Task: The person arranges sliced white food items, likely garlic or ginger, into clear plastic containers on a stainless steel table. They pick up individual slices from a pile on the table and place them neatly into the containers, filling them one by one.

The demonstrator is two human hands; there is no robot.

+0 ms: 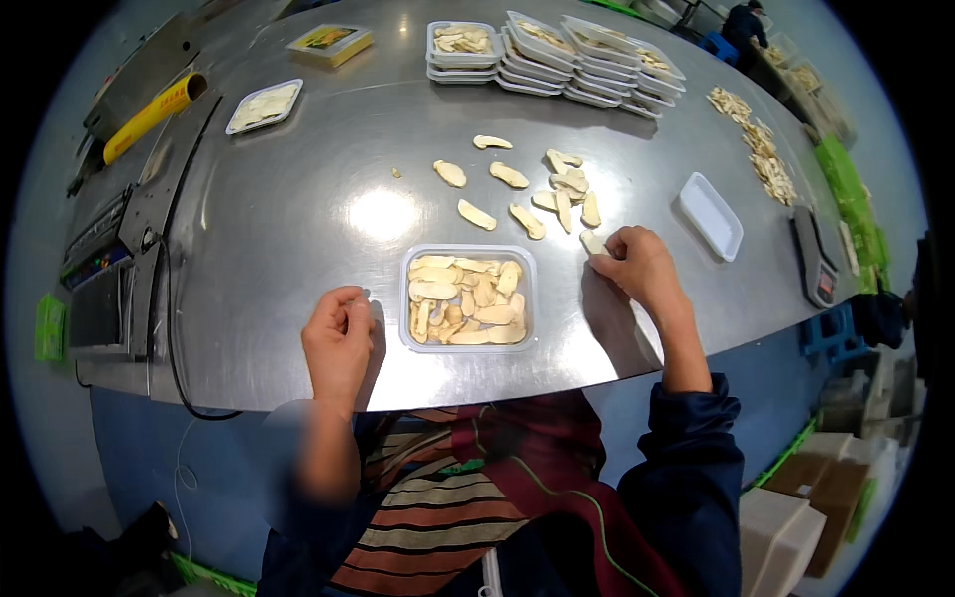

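Before me a clear plastic tray holds overlapping pale mushroom slices. My left hand rests just left of it, fingers curled in and thumb against them; I see nothing held there. To the tray's right, my right hand pinches one mushroom slice between thumb and fingertips, close to the tabletop. Beyond that hand lies a loose heap of slices. Several single slices are spread on the steel above the tray.
Stacked filled trays stand at the back of the steel table. An empty white tray, a digital scale and slice piles lie right. At left are another filled tray, a sealing machine and its black cable.
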